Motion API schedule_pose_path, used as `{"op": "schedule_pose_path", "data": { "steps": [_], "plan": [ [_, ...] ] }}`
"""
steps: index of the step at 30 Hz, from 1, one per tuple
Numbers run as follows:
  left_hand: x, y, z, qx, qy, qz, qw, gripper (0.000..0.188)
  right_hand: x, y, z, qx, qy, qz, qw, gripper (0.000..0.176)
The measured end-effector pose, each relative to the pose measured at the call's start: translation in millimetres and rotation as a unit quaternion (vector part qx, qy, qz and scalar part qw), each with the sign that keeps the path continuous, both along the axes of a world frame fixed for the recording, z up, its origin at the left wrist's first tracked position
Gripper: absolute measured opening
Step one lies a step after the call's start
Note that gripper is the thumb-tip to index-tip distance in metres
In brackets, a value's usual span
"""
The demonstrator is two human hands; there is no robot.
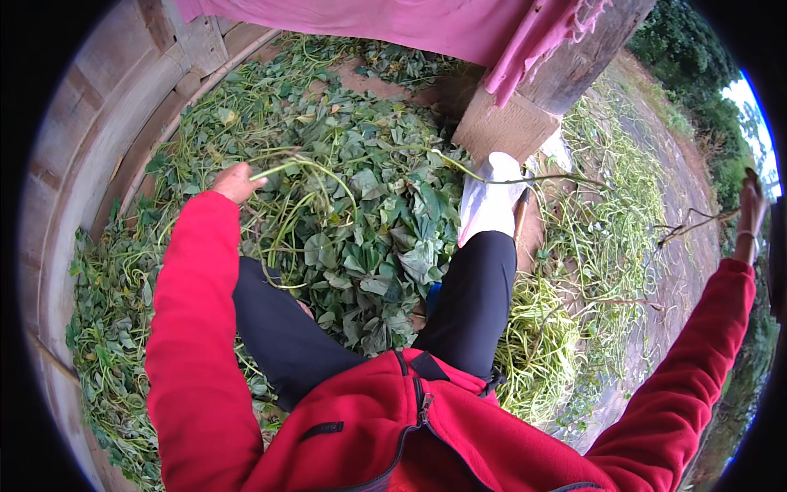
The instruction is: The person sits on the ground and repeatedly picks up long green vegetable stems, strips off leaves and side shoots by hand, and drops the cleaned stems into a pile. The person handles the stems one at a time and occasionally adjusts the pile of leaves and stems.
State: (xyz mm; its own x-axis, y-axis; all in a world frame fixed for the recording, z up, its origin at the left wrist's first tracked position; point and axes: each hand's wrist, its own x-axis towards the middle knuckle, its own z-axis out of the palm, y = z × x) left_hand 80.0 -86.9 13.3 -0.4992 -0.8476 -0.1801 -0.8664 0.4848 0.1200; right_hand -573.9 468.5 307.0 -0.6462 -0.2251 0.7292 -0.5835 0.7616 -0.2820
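Over the leaf heap on the left, my left hand (237, 182) grips a small bunch of green vine stems (295, 161), which droop to the right and down towards my knee. My right hand (749, 212) is stretched out to the far right, near the rim of the view. Thin dark brown vine ends (688, 227) trail from its closed fingers. A long vine (492, 181) spans the middle, passing in front of a white plastic bag (495, 200). Broad green leaves (363, 246) lie heaped between my legs.
Stripped pale green stems (541, 350) are piled beside my right leg, with more strewn over the ground. A wooden post on a stone base (507, 126) stands ahead, under a hanging pink cloth (381, 24). Wooden planks (110, 147) wall the left side.
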Motion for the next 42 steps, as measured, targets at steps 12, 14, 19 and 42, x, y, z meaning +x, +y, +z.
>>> {"op": "schedule_pose_path", "data": {
  "steps": [12,14,19,42],
  "plan": [
    [-27.9,67.3,-86.8,0.186,-0.002,-0.136,0.973,0.042,252.7,-419.4,-291.6,0.199,-0.470,0.361,0.780,0.014],
    [-28.3,84.3,-107.0,0.217,0.002,-0.137,0.967,0.043,295.5,-464.7,-332.7,0.213,-0.491,0.380,0.754,0.014],
    [-29.3,120.8,-140.9,0.234,-0.012,-0.231,0.944,0.038,359.3,-556.6,-450.0,0.193,-0.370,0.489,0.766,0.021],
    [-36.2,147.9,-150.4,0.266,0.110,-0.294,0.912,0.012,405.4,-638.8,-581.8,0.519,-0.178,0.430,0.717,0.045]
  ]
}}
